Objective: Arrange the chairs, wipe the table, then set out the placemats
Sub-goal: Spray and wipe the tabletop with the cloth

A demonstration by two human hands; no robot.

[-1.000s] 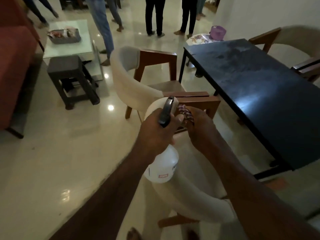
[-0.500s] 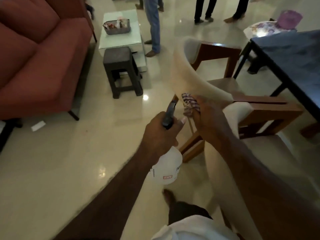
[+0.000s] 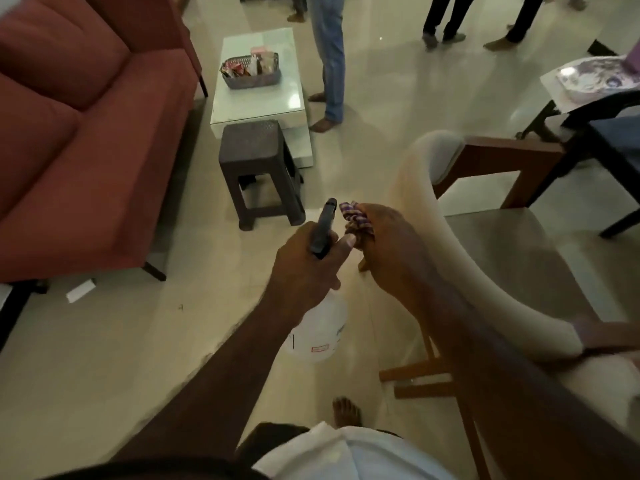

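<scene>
Gripping the spray bottle (image 3: 322,327) just left of the chair (image 3: 467,258), the left hand (image 3: 308,268) curls round its neck; the right hand (image 3: 391,251) clutches a checked cloth (image 3: 356,220) beside the chair's curved back.

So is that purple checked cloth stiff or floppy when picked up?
Likely floppy: the purple checked cloth is crumpled into folds inside the right hand. Probably light too, since it bunches small enough to sit mostly hidden by that hand.

Place: a home's living-dining room is showing.
Signs: red sofa (image 3: 86,133) and cushioned wooden chair (image 3: 498,258) are standing on polished floor (image 3: 104,358).
</scene>
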